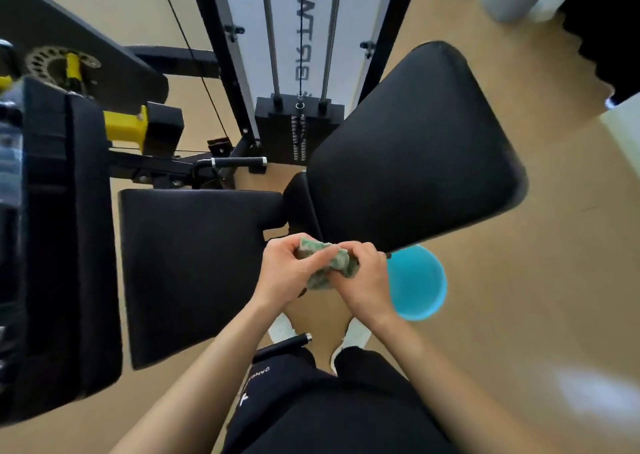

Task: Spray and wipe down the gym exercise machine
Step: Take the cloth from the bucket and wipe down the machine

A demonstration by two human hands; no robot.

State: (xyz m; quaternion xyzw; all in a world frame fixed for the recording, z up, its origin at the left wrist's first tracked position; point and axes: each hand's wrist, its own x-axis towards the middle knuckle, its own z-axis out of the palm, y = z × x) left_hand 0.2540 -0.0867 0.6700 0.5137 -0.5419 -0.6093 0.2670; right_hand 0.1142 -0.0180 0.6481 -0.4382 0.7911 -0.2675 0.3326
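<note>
The machine (299,128) is fixed and heavy, and its black seat pad (201,263) on the left looks smooth, matte and firm, a surface a wipe should glide over. Just in front of that pad's right edge, the left hand (287,273) and right hand (367,280) both clench a crumpled green patterned cloth (329,263) between them. It is light, soft and limp, best bunched in one palm for wiping, though I cannot tell whether it is damp. Right of the hands, the tilted back pad (415,149) rises above a blue bucket (419,284) on the floor.
</note>
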